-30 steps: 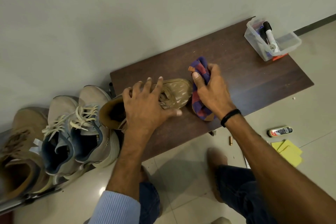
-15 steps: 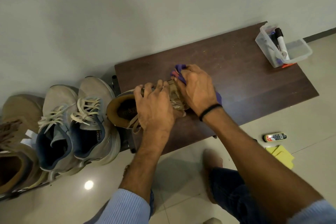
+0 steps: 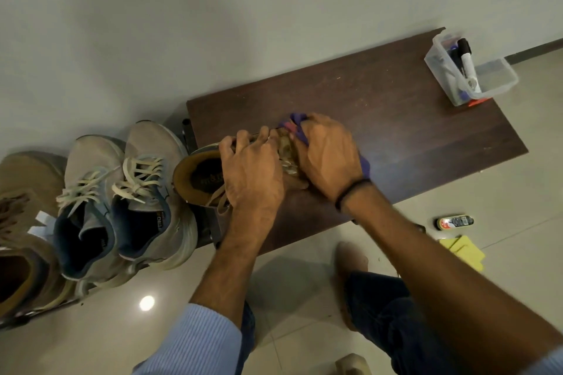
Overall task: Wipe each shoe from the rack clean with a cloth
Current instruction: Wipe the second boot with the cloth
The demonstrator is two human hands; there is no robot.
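Note:
A tan lace-up shoe [image 3: 201, 175] lies on the dark wooden bench [image 3: 396, 119], heel opening toward the left. My left hand [image 3: 253, 173] grips its laced middle from above. My right hand [image 3: 327, 154] presses a purple and red cloth [image 3: 294, 120] onto the shoe's toe, which is mostly hidden under both hands. A bit of cloth also shows below my right wrist. A pair of grey and blue sneakers [image 3: 128, 201] with cream laces stands on the rack at the left, beside a tan boot [image 3: 24, 222] at the frame's left edge.
A clear plastic tub [image 3: 490, 82] with a marker and small items sits at the bench's right end. On the tiled floor to the right lie a shoe polish tin [image 3: 455, 222] and a yellow cloth [image 3: 464, 250]. My knees are below, a wall behind.
A second ago my right hand held the cloth beside the toe; it has since moved left onto the toe and stays pressed there. My left hand keeps its grip on the shoe.

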